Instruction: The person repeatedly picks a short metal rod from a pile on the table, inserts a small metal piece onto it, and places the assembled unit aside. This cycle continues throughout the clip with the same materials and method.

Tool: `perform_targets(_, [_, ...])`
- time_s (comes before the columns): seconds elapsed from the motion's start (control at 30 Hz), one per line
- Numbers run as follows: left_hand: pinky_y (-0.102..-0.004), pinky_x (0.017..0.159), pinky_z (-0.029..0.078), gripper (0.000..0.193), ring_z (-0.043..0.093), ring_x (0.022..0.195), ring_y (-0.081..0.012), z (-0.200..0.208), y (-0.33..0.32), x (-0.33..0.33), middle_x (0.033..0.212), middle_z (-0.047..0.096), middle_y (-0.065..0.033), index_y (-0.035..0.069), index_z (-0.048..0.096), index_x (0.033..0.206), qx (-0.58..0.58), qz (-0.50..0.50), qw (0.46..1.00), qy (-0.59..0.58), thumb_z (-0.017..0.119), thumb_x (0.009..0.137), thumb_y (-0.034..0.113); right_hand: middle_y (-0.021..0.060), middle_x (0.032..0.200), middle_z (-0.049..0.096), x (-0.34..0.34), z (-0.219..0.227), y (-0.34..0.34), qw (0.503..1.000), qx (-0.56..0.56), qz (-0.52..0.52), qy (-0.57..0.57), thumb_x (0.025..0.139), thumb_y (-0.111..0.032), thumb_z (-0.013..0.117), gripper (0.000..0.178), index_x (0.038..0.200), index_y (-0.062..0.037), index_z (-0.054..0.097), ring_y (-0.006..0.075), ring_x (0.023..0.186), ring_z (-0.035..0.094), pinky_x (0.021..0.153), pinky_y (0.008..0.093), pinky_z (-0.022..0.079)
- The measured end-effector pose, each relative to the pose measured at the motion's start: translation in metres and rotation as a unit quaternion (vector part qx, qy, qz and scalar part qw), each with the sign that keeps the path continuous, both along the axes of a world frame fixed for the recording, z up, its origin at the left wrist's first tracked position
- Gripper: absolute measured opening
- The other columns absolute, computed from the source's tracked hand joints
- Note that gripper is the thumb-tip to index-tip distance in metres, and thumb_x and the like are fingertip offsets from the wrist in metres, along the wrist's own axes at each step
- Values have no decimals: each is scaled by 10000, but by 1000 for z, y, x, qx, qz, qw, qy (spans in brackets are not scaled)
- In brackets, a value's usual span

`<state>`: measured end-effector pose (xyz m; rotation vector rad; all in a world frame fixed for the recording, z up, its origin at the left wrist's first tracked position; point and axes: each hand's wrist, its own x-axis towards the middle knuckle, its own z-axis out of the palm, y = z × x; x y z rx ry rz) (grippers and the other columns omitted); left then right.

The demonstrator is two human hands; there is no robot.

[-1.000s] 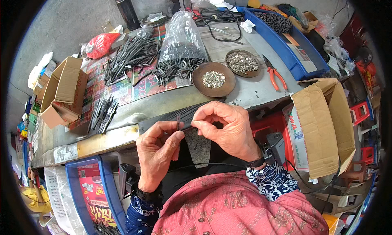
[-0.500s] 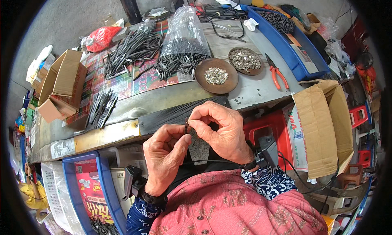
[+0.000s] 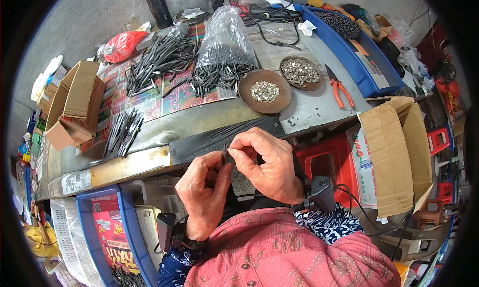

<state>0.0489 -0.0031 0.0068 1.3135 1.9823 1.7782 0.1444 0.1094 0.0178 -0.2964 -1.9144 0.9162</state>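
My left hand (image 3: 203, 189) pinches a short, thin black stick (image 3: 225, 150) upright between thumb and forefinger. Right beside its top, the fingertips of my right hand (image 3: 264, 162) are pressed together; whatever they hold is too small to name. Both hands are over the near table edge. Beyond them stands a brown dish (image 3: 248, 97) of small silvery metal pieces (image 3: 265, 91). A second dish (image 3: 312, 87) behind it holds chunkier grey metal pieces (image 3: 300, 72). Several loose black sticks (image 3: 123, 133) lie on the table to the left.
Red-handled pliers (image 3: 340, 93) lie right of the dishes. A clear bag (image 3: 227, 37) of black pieces and a heap of black strips (image 3: 162, 62) are farther back. Cardboard boxes (image 3: 82, 92) stand left, another (image 3: 391, 157) right. Blue trays are at the back right and lower left.
My hands have stayed close together, with the right fingers shifting slightly up and left at the stick's top. A tiny bright bit at the right fingertips no longer shows clearly.
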Motion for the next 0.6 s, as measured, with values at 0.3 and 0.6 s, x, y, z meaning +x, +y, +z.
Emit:
perform_targets(0.3, [-206, 496, 436, 214, 531, 546, -62, -7, 2, 2, 741, 571, -39, 13, 648, 978, -1, 20, 999, 30, 723, 786, -47, 52, 772, 636, 2, 1, -1, 997, -79, 15, -14, 823, -5, 693, 92, 881, 0, 622, 104, 601, 578, 566, 252, 479])
perform_targets(0.6, [-216, 505, 449, 219, 544, 550, -85, -10, 5, -1, 744, 583, -40, 24, 638, 978, -7, 39, 988, 152, 713, 787, -54, 49, 769, 638, 2, -4, 1, 999, -40, -6, -29, 826, -6, 695, 94, 886, 0, 623, 100, 610, 573, 564, 240, 478])
